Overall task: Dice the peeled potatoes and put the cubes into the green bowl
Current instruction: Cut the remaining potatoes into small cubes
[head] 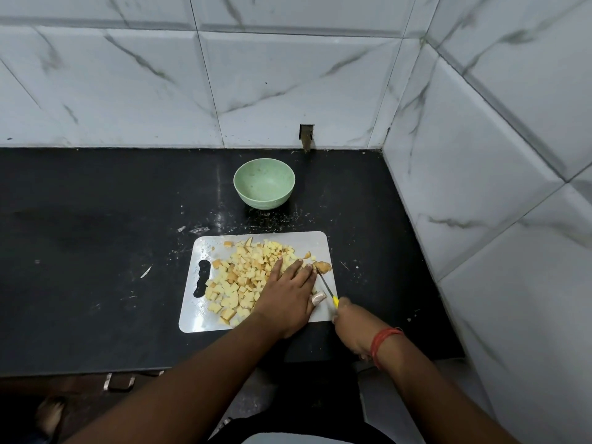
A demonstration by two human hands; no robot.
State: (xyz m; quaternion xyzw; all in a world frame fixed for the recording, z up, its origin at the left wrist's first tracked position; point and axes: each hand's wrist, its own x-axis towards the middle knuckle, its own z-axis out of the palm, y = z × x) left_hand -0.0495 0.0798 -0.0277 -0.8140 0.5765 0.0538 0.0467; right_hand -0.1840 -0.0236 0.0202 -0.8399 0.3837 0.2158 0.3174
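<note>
still on the dicing step, near its end. most of the potato already lies as a heap of cubes (243, 277) spread over the white cutting board (205, 322), which sits on the black counter (80, 251) in a corner of marble-look wall tiles (480, 155)

left hand (288, 293) laid flat across the right part of the heap, fingers straight and pressing down, fingertips (299, 261) reaching a last uncut potato piece (323, 266) at the board's right edge; nothing curled around or pinched, only steadied. a pale wrap shows on the thumb

right hand (352, 328) closed around the yellow handle of a small knife (327, 288), blade angled up toward that last piece and running just beside the left fingers; cannot tell whether the edge is already in the potato. red thread band (382, 342) on the right wrist

green bowl (264, 187) upright behind the board, well apart from both hands, with no cubes visible inside, so transfer not yet begun

likely next: finish slicing the last piece into cubes, keeping the left fingertips clear of the blade, since they lie very near it. after that, gather the loose heap and carry or scrape it into the bowl, minding cubes near the board's edges that could roll onto the counter
</note>
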